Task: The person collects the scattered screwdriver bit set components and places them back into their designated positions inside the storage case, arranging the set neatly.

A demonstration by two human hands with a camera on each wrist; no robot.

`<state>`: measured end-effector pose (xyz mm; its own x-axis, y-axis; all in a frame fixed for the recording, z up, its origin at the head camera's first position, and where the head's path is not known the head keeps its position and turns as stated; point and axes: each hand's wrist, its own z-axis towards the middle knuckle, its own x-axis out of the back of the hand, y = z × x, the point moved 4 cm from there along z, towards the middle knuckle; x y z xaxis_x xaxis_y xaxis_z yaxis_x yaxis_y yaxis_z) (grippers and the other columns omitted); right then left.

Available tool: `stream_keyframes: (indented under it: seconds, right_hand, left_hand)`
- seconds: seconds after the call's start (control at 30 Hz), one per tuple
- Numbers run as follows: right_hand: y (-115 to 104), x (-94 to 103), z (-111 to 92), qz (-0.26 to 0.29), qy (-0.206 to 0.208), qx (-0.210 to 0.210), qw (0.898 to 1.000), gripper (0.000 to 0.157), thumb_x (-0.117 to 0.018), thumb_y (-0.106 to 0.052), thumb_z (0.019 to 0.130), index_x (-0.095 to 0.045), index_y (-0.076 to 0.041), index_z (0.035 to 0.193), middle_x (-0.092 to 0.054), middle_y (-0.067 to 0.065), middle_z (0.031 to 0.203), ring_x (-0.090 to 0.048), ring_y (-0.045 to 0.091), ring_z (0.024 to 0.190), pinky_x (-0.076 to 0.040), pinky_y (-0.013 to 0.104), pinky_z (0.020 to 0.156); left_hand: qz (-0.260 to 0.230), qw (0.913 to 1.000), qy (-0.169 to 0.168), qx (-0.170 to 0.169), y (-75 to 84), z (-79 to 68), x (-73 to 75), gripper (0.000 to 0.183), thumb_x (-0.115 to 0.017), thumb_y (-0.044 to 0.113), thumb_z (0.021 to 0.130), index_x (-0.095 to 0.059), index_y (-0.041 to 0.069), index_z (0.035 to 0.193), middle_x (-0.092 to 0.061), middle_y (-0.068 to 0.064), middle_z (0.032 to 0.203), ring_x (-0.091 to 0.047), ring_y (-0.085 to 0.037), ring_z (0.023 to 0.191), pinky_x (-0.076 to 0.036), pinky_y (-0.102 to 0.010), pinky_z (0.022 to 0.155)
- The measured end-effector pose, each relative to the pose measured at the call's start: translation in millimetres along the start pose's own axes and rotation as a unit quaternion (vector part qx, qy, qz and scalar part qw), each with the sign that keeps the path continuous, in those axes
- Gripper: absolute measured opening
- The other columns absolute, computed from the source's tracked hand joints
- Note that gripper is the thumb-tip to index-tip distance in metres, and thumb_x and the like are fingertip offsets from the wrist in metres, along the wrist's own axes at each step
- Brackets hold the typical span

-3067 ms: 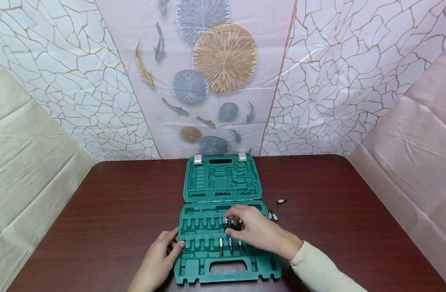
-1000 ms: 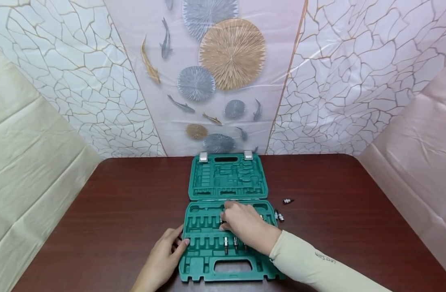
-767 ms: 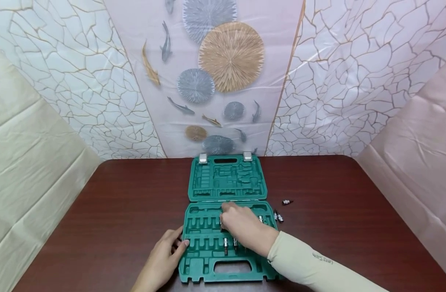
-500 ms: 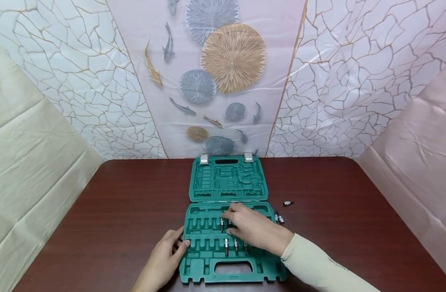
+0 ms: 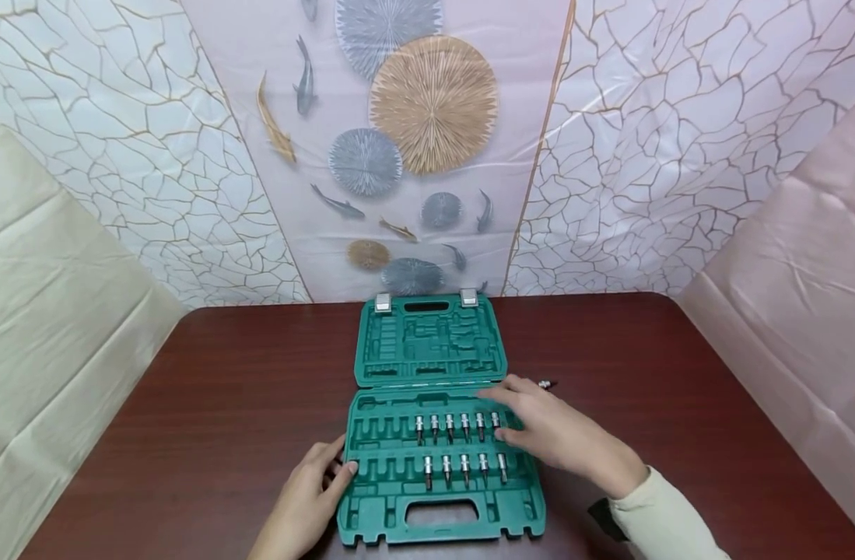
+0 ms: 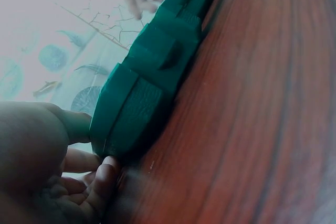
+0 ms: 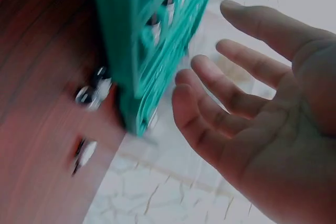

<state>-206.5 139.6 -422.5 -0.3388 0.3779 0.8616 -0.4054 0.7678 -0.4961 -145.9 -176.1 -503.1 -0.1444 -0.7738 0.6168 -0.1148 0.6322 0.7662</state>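
Note:
A green plastic tool case lies unfolded, its lid towards the back wall. Two rows of silver bit sockets, such as this upper one and this lower one, sit in its slots. My left hand grips the case's left edge, thumb on the rim and fingers against the side, as the left wrist view confirms. Over the right end of the upper row hovers my right hand, fingers spread and lightly bent. In the right wrist view the palm holds nothing.
Loose bit sockets lie on the brown table right of the case: one shows past my right hand, and a close pair appears in the right wrist view. Patterned cloth hangs behind the table.
My right hand has moved right from the middle of the case, uncovering the upper row of bit sockets. The left hand has stayed at the case's edge.

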Motion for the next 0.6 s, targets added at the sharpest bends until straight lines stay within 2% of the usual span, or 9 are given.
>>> stream_keyframes:
  seconds: [0.13,0.23,0.33,0.43,0.6]
  right_hand:
    - [19.5,7.0,-13.5,0.022,0.022,-0.013,0.999,0.055,-0.08,-0.006,0.094,-0.063,-0.009,0.147,-0.061,0.009,0.125,-0.061,0.021,0.104,-0.055,0.036,0.081]
    - [33.5,8.7,-20.0,0.034,0.041,-0.014,0.998,0.052,-0.079,-0.004,0.095,-0.064,-0.006,0.144,-0.062,0.009,0.125,-0.063,0.026,0.111,-0.057,0.043,0.089]
    - [46.6,6.8,-23.6,0.045,0.054,-0.016,0.997,0.05,-0.078,-0.002,0.094,-0.064,-0.004,0.141,-0.062,0.01,0.124,-0.065,0.03,0.113,-0.058,0.049,0.092]
    - [58.1,2.9,-24.6,0.054,0.06,-0.016,0.997,0.047,-0.078,0.0,0.092,-0.066,-0.002,0.138,-0.063,0.01,0.123,-0.066,0.03,0.107,-0.059,0.048,0.088]
    - [73.6,-1.8,-22.8,0.06,0.066,-0.018,0.996,0.04,-0.076,0.003,0.092,-0.068,-0.003,0.131,-0.063,0.008,0.119,-0.063,0.021,0.097,-0.057,0.038,0.081]
  left_hand:
    - [-0.002,1.0,-0.002,0.003,-0.1,-0.1,0.6,0.055,-0.063,0.025,0.109,-0.051,-0.006,0.153,-0.059,-0.003,0.108,-0.055,-0.015,0.083,-0.047,-0.029,0.068]
    - [-0.001,1.0,-0.002,0.006,0.1,0.0,0.9,0.055,-0.063,0.025,0.108,-0.051,-0.006,0.153,-0.059,-0.003,0.109,-0.055,-0.015,0.084,-0.047,-0.03,0.069]
    - [-0.003,0.9999,-0.002,0.01,-0.4,0.2,0.8,0.055,-0.063,0.025,0.109,-0.051,-0.005,0.153,-0.059,-0.003,0.109,-0.055,-0.015,0.084,-0.047,-0.03,0.068]
    - [-0.004,0.9999,-0.004,0.014,-1.3,0.5,0.5,0.055,-0.063,0.026,0.109,-0.052,-0.005,0.153,-0.058,-0.003,0.109,-0.054,-0.016,0.083,-0.046,-0.03,0.068]
    - [-0.002,0.9999,-0.003,0.012,-1.3,1.2,0.1,0.055,-0.063,0.027,0.109,-0.053,-0.006,0.152,-0.059,-0.003,0.108,-0.054,-0.016,0.081,-0.046,-0.03,0.067]
